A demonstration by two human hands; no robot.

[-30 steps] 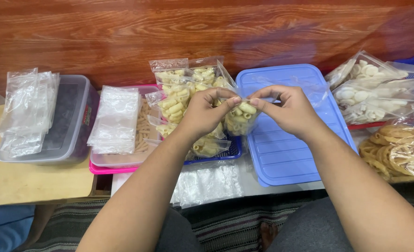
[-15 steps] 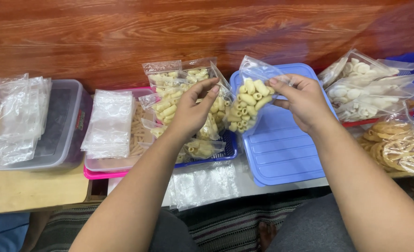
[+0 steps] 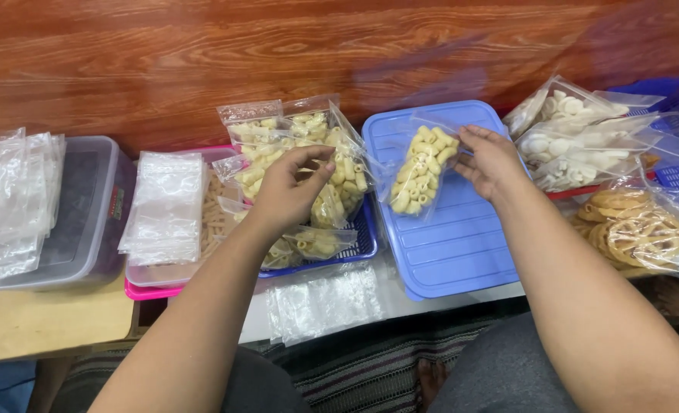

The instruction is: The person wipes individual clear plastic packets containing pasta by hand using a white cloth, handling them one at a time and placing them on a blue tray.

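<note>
My right hand holds a small clear bag of pale yellow tube-shaped crackers by its upper edge, tilted over the blue plastic lid. My left hand hovers with fingers curled and nothing in it, over a pile of filled cracker bags in a blue basket. The two hands are apart, with the held bag between them.
A stack of empty clear bags lies on a pink-based box. More empty bags rest on a grey container at left. Bags of white crackers and of brown ring crackers sit at right. A wooden wall rises behind.
Both hands were together at the bag's top. My left hand has let go and drawn left, while my right hand carried the bag right, over the blue lid.
</note>
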